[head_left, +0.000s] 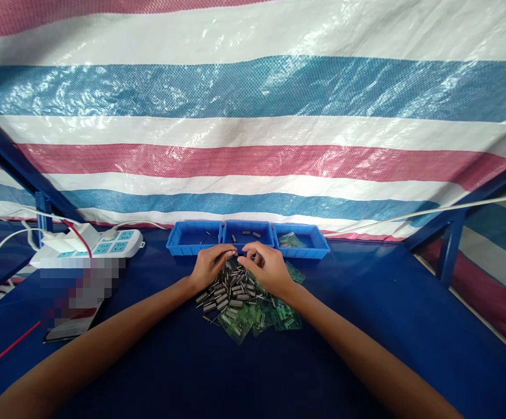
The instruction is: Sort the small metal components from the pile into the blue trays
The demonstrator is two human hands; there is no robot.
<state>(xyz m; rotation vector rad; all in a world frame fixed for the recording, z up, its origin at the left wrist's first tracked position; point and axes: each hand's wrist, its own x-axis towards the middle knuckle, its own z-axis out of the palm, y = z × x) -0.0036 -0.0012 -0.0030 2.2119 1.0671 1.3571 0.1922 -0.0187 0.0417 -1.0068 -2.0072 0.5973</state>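
Over a heap of small grey metal cylinders and thin pins (229,294), my left hand (209,267) is closed, its thumb and fingertips pinched together. What it pinches is too small to make out. Close beside it, my right hand (273,270) has its fingers curled in towards the left fingertips; whatever lies in them is hidden. Small clear green-tinted plastic bags (241,323) with metal parts inside lie at the front and right of the heap, some partly under my right hand and wrist.
Three blue bins stand in a row behind my hands: the left bin (194,251) holds thin pins, the middle bin (231,224) a few cylinders, the right bin (305,253) a green-tinted bag. A white power strip (122,247) with plugs and a dark flat device (72,331) lie at left.
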